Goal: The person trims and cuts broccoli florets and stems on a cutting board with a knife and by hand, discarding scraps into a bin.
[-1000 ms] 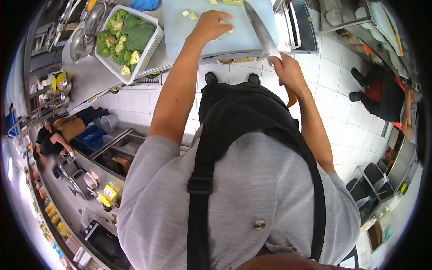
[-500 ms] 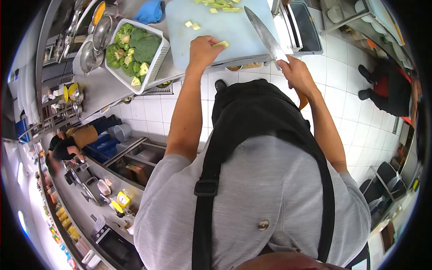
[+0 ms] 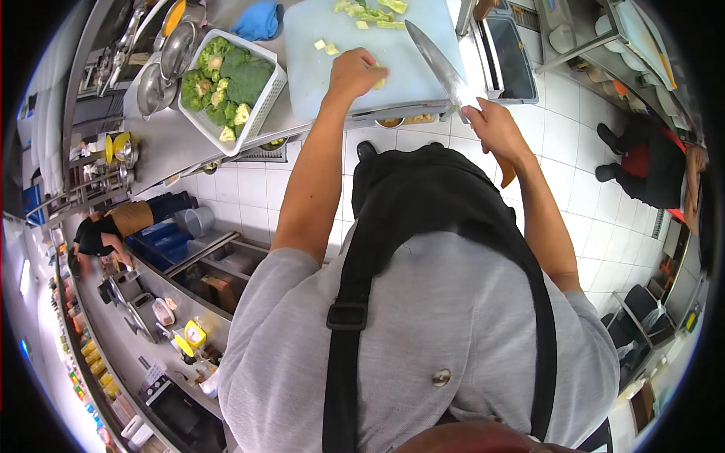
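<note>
My left hand (image 3: 355, 75) is closed over the lower middle of a pale blue cutting board (image 3: 325, 90), fingers pinched on a pale green vegetable piece (image 3: 380, 81), mostly covered by them. My right hand (image 3: 497, 128) grips a large kitchen knife (image 3: 436, 62) by its orange handle. The blade slants up and left across the board's right side, its tip near the cut pieces. Green peelings and strips (image 3: 370, 12) lie at the top of the board. Small pale cubes (image 3: 325, 47) sit left of them.
Left of the board stands a white basket (image 3: 270, 97) of broccoli (image 3: 245, 79), with a blue cloth (image 3: 257, 20) behind. Metal strainers (image 3: 155, 90) lie farther left. A grey bin (image 3: 513, 57) is at the right. One person (image 3: 121, 226) works at the left counter; another (image 3: 649, 155) stands at the right.
My left hand has moved slightly up and right over the board with the vegetable piece. The knife has shifted a little left and down. A green peeling at the top now lies differently.
</note>
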{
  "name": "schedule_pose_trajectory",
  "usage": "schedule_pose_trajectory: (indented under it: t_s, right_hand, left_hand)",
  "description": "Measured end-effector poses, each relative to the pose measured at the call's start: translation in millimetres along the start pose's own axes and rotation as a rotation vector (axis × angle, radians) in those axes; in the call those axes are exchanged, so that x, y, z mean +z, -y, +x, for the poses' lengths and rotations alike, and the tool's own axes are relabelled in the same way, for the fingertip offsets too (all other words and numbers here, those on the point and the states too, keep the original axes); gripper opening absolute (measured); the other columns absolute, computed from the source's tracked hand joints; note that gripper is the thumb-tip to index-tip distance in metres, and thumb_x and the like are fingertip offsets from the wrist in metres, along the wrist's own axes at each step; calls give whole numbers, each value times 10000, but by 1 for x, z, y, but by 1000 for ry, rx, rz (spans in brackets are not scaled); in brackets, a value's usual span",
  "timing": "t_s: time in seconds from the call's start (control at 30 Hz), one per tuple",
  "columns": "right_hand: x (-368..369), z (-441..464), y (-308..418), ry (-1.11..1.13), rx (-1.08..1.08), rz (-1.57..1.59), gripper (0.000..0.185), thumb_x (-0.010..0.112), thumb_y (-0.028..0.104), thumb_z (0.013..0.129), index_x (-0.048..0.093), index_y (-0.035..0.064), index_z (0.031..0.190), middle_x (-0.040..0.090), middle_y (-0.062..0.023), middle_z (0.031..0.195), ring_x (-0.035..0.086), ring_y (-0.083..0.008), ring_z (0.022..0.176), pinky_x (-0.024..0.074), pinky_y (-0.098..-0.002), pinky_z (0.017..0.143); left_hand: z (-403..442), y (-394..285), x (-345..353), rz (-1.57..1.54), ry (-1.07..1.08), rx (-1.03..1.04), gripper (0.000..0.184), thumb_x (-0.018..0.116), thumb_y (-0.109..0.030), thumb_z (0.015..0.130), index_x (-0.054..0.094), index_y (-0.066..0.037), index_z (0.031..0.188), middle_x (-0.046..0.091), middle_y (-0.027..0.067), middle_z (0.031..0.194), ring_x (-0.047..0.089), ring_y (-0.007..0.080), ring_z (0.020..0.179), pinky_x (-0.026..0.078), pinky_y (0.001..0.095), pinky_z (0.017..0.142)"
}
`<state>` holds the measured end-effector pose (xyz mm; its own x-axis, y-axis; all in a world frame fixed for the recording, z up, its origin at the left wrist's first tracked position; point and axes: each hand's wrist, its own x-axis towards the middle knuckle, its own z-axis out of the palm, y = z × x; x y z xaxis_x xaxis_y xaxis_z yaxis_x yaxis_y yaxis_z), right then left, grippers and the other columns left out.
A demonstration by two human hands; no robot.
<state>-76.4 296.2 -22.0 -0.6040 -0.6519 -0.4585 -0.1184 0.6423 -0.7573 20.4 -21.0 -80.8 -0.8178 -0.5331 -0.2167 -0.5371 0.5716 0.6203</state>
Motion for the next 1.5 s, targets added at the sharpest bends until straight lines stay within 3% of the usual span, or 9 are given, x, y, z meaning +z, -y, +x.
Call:
schedule_pose_trajectory:
  t_s: [0.1, 0.2, 0.37, 0.6, 0.97, 1.5]
  right_hand:
    - [-1, -1, -3, 3, -20, 40, 403, 555, 314, 1089, 629, -74, 1007, 597, -121, 661, 625, -216, 480, 510, -388, 487]
    - [4, 2, -6, 62, -17, 117, 392, 549, 308, 1093, 647, -72, 1078, 580, -97, 656, 610, -197, 474, 508, -386, 489]
    - [16, 10, -3, 143, -32, 128, 405, 546, 313, 1096, 651, -65, 1197, 550, -84, 649, 586, -189, 465, 506, -385, 489]
    - [28, 21, -7, 218, -33, 136, 391, 546, 324, 1093, 651, -49, 1146, 553, -77, 657, 579, -187, 453, 500, -382, 486]
    - [30, 19, -3, 240, -14, 89, 412, 550, 339, 1089, 639, -58, 1023, 586, -82, 674, 622, -197, 465, 509, -379, 502]
    - [55, 64, 29, 115, -186, -90, 470, 519, 323, 1083, 637, -129, 1026, 696, -231, 740, 699, -311, 515, 589, -443, 607]
  left_hand:
    - [-6, -3, 12, -613, -211, -252, 381, 889, -266, 889, 715, 62, 976, 746, 154, 833, 735, 190, 677, 647, 318, 632]
    - [-9, -9, 14, -826, -282, -330, 312, 853, -171, 929, 701, 101, 935, 743, 170, 839, 731, 202, 676, 676, 326, 674]
    - [-5, 1, 14, -836, -203, -300, 297, 843, -159, 933, 713, 108, 932, 743, 166, 854, 733, 207, 701, 676, 325, 682]
    - [2, 0, 8, -718, -146, -384, 225, 807, -100, 936, 722, 108, 944, 743, 160, 860, 731, 206, 712, 675, 327, 687]
    - [3, -1, 13, -810, -228, -329, 209, 797, -93, 937, 712, 96, 909, 743, 167, 841, 726, 197, 688, 661, 322, 654]
    - [9, -2, 10, -726, -237, -303, 175, 799, -59, 901, 722, 96, 872, 740, 148, 779, 717, 182, 628, 645, 297, 614]
